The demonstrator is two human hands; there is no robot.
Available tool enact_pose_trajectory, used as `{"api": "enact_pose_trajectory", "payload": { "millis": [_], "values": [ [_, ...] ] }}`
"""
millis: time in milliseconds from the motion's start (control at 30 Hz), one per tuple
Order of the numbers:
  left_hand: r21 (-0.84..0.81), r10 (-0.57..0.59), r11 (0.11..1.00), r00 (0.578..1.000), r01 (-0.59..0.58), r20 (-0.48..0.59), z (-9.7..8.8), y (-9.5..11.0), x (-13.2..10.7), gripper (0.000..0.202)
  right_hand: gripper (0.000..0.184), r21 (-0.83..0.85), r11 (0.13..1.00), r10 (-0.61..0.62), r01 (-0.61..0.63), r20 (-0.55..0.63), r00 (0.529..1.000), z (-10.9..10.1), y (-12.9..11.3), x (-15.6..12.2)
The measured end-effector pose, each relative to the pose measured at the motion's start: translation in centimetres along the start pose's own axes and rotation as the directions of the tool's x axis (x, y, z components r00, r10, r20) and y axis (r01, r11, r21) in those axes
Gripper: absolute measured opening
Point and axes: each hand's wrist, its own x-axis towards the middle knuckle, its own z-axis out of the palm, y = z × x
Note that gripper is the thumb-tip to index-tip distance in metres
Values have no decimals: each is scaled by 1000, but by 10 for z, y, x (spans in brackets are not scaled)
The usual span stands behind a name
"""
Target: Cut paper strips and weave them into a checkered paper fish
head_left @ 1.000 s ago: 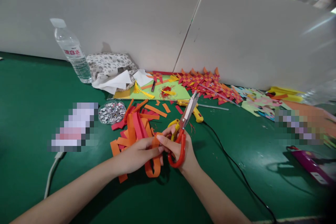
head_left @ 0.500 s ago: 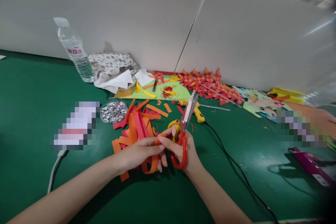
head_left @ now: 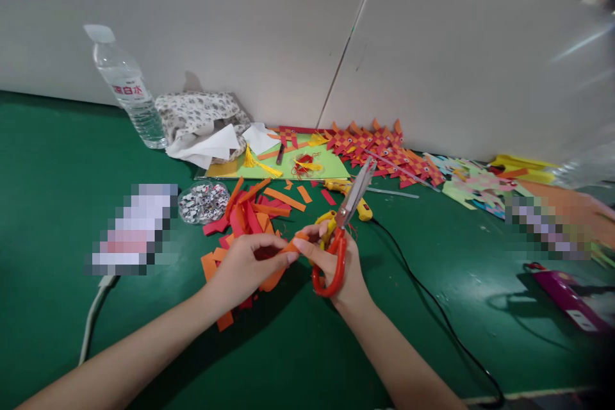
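Note:
My left hand (head_left: pixel 247 262) pinches an orange paper strip (head_left: pixel 294 245) just above a heap of red and orange paper strips (head_left: pixel 245 218) on the green table (head_left: pixel 57 192). My right hand (head_left: pixel 336 256) grips red and yellow scissors (head_left: pixel 343 224) through the handles, blades closed and pointing up to the right. Its thumb and forefinger also touch the same orange strip, meeting the left fingertips.
A water bottle (head_left: pixel 125 93), patterned cloth (head_left: pixel 196 115) and white tissue stand at the back by the white wall. Googly eyes (head_left: pixel 204 202), a green sheet (head_left: pixel 298 166), woven red-orange paper fish (head_left: pixel 384 147), a yellow glue gun (head_left: pixel 353 198) with black cord (head_left: pixel 432 314), and a purple box (head_left: pixel 567 298) lie around.
The looped orange strip that hung below my hands has been drawn up into a short pinch between both hands. The scissors tilted further to the right.

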Motion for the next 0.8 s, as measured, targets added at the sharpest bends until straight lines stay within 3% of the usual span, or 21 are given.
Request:
{"api": "enact_pose_trajectory", "payload": {
  "millis": [333, 800],
  "values": [
    [-239, -134, 960, 989, 144, 59, 3, -3, 2, 13, 41, 1, 1000, -20, 20, -12, 1000, 1, 0, 0],
    [-237, -191, 949, 977, 207, 89, 3, -6, 1, 20, 37, -34, 999, -22, 20, -70, 997, 2, -5, -1]
  ]
}}
